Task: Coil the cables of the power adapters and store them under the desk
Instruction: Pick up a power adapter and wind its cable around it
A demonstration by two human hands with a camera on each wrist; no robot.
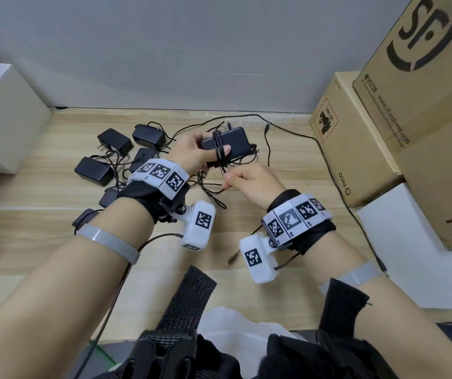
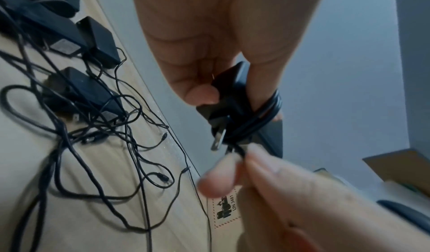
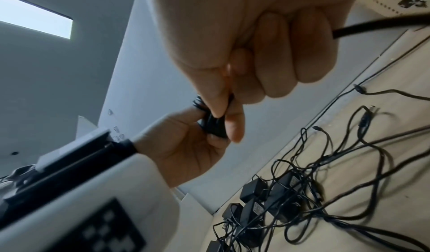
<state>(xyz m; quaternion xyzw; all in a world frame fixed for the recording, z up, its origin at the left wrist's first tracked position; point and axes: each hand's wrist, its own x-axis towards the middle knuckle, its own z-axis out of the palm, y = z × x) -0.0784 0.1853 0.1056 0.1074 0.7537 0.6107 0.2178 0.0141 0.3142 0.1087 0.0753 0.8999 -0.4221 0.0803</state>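
My left hand (image 1: 194, 154) grips a black power adapter (image 1: 233, 142) above the wooden floor, thumb on top. Its thin black cable (image 1: 219, 151) is wound in several turns around the adapter's body and over my left fingers (image 2: 267, 83). Just below it, my right hand (image 1: 249, 181) pinches the loose run of that cable (image 2: 239, 150) between thumb and forefinger. The adapter's metal plug prongs (image 2: 218, 138) point down in the left wrist view. In the right wrist view the right thumb (image 3: 214, 94) presses the cable against the adapter (image 3: 214, 125).
Several other black adapters (image 1: 115, 154) lie to the left in a tangle of cables (image 2: 97, 132). One long cable (image 1: 328, 165) runs right past cardboard boxes (image 1: 356, 138). A white box (image 1: 6, 119) stands at the left, a grey wall behind.
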